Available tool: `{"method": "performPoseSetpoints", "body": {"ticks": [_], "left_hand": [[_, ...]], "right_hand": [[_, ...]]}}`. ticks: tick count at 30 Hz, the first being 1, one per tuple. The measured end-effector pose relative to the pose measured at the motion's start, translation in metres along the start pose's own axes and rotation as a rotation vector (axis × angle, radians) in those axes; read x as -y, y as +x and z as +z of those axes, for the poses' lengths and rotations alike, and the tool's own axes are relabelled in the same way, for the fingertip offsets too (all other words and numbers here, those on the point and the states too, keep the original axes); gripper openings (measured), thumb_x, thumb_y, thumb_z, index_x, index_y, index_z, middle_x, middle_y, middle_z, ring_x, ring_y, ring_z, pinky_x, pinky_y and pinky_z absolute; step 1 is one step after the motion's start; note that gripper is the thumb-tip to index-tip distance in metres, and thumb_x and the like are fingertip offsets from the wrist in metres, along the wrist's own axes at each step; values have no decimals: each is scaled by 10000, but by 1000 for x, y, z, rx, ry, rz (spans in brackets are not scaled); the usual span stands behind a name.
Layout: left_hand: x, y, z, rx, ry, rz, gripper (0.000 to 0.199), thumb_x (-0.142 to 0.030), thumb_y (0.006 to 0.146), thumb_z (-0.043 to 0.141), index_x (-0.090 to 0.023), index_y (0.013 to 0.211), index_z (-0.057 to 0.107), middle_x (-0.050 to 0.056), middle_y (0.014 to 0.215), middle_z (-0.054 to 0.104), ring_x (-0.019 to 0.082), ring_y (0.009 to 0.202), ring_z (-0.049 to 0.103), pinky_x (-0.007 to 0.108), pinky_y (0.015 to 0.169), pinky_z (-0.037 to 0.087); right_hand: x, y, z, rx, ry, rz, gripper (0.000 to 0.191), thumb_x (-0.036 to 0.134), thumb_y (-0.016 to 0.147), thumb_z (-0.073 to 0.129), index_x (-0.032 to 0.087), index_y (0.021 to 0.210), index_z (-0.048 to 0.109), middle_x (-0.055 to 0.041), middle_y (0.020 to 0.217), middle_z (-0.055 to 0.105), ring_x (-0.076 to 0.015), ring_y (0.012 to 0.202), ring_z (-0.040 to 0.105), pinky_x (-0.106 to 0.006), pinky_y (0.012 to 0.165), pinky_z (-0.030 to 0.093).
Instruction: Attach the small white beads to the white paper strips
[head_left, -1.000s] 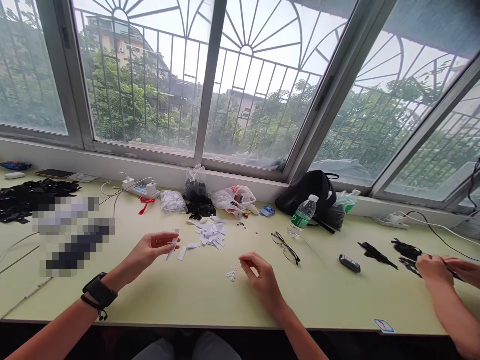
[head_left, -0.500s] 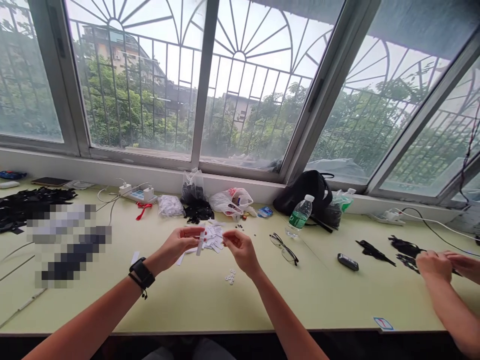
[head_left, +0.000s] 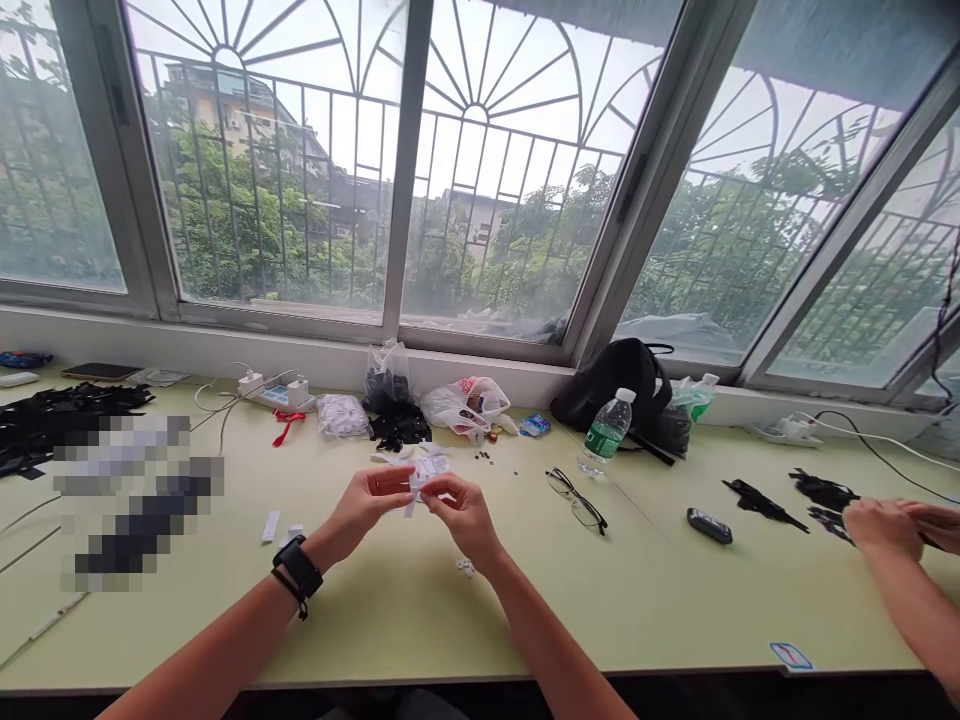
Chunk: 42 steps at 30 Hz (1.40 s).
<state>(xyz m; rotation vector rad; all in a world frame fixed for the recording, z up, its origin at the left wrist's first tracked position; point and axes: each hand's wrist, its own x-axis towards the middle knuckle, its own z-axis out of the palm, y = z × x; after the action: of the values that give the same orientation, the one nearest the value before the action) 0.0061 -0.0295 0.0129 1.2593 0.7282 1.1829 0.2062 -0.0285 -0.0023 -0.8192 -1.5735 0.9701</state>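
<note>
My left hand (head_left: 366, 507) and my right hand (head_left: 460, 514) meet above the table, pinching a narrow white strip (head_left: 412, 497) between their fingers. Its middle is partly hidden by my fingers. Behind them lies a loose pile of white paper-like strips (head_left: 429, 466). Just below my right hand are small white rings (head_left: 466, 568), partly hidden by the hand. Two more white strips (head_left: 271, 526) lie on the table to the left of my left wrist, which wears a black wrist strap (head_left: 298, 567).
A co-worker's hands (head_left: 889, 527) work at black pieces (head_left: 823, 491) on the right. Eyeglasses (head_left: 577, 501), a water bottle (head_left: 606, 432), plastic bags (head_left: 463, 404), a black bag (head_left: 609, 385) and a power strip (head_left: 274, 396) stand on the pale green table (head_left: 420, 630) below the windows.
My hands have moved closer together, and my right hand has closed on the strip with my left. The view has tilted slightly, and the rings now sit closer to my right hand.
</note>
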Motion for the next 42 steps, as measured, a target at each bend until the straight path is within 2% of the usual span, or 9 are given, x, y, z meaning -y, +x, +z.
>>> {"method": "performPoseSetpoints", "body": {"ticks": [6, 14, 20, 24, 29, 36, 39, 42], "left_hand": [[3, -3, 4, 22, -26, 10, 540, -309, 661, 938, -162, 1160, 790, 157, 1185, 781, 355, 1131, 708, 502, 1031, 522], [7, -5, 7, 25, -56, 12, 514, -277, 676, 934, -160, 1154, 784, 155, 1225, 767, 353, 1160, 701, 510, 1062, 515], [9, -7, 11, 25, -32, 44, 503, -308, 681, 935, -153, 1135, 782, 146, 1130, 799, 345, 1081, 735, 524, 1026, 547], [10, -8, 12, 27, 0, 88, 491, -340, 717, 912, -160, 1150, 764, 132, 1128, 798, 330, 1056, 746, 502, 985, 577], [11, -8, 13, 40, -8, 110, 430, -355, 725, 903, -164, 1086, 769, 120, 1102, 801, 321, 1046, 751, 473, 961, 588], [13, -6, 9, -43, 48, 110, 350, -345, 724, 893, -166, 998, 770, 107, 1063, 785, 299, 1018, 736, 445, 949, 578], [14, -5, 7, -61, 71, 94, 442, -355, 722, 889, -175, 1097, 739, 116, 1103, 763, 296, 1027, 728, 433, 922, 577], [16, -5, 6, -73, 84, 69, 597, -383, 713, 890, -191, 1235, 671, 94, 1038, 744, 275, 968, 738, 404, 859, 578]], "right_hand": [[-1, -3, 2, 5, -39, -13, 186, 402, 828, 796, 220, 869, 804, -71, 990, 690, -229, 918, 662, -323, 731, 573], [0, -5, 1, -4, -113, -17, 176, 394, 840, 790, 219, 867, 791, -53, 974, 668, -195, 859, 653, -292, 688, 528], [-3, -5, 3, -7, 14, 50, 319, 425, 792, 833, 217, 964, 664, -14, 868, 660, -175, 782, 639, -291, 678, 544], [-4, -6, 4, 58, 133, 125, 418, 479, 786, 833, 228, 1027, 601, -17, 856, 688, -188, 759, 667, -320, 667, 571], [-4, -6, 6, 86, 211, 136, 433, 504, 787, 832, 232, 1017, 585, -9, 827, 711, -190, 742, 679, -337, 675, 583], [-2, -7, 7, 95, 178, 112, 389, 466, 790, 836, 224, 1006, 622, -10, 784, 709, -183, 703, 666, -329, 661, 570], [-4, -7, 8, 104, 165, 113, 403, 450, 773, 847, 224, 1031, 637, -12, 797, 713, -187, 713, 671, -337, 675, 575], [-6, -7, 7, 103, 174, 110, 425, 439, 761, 854, 218, 1060, 649, -11, 811, 715, -183, 717, 674, -345, 694, 583]]}}
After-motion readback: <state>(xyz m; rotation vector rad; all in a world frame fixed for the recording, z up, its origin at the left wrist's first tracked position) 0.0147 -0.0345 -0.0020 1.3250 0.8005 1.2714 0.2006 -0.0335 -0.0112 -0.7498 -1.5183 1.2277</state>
